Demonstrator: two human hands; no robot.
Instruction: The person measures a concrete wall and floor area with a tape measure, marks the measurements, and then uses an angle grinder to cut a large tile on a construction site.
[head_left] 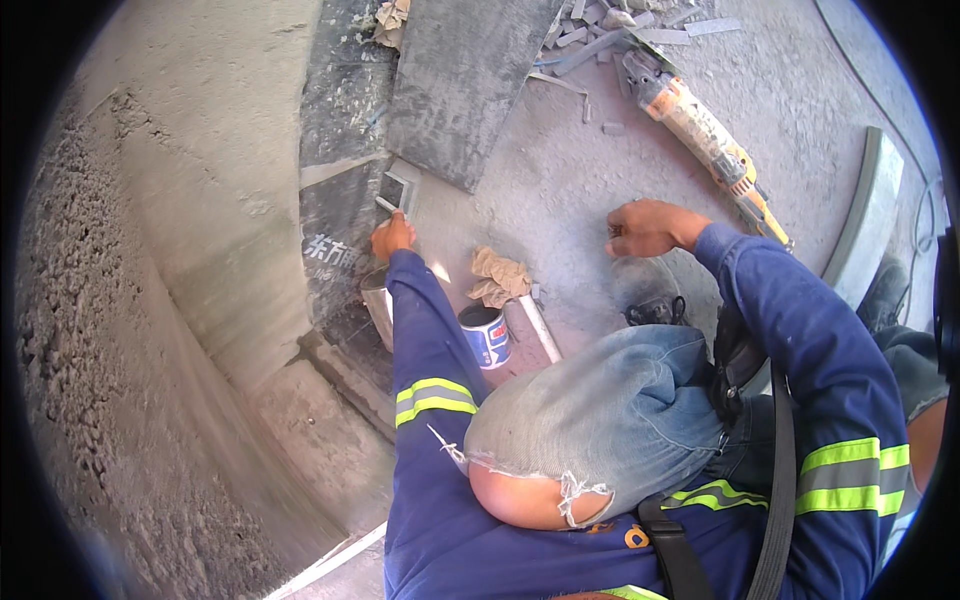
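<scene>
My left hand [393, 236] reaches forward beside the wall and is closed around a short, thin whitish stick [385, 204]. Its tip lies by a small grey angled frame [404, 187] at the edge of dark stone slabs; I cannot tell whether it touches. Out to the right, my right hand [652, 228] hangs over the dusty floor near my shoe, its fingers curled in. Whatever those fingers hold, if anything, is hidden. Under my left forearm stand a pale can [377, 303] and a blue and white can [486, 340] with a dark inside.
An angle grinder [705, 138] with a yellow-orange body lies at the far right, by a heap of grey stone offcuts [600, 35]. A large dark slab [465, 85] lies ahead. Crumpled brown paper [497, 277] and a white rod [540, 328] are near my knee. A rough concrete wall [200, 160] rises left.
</scene>
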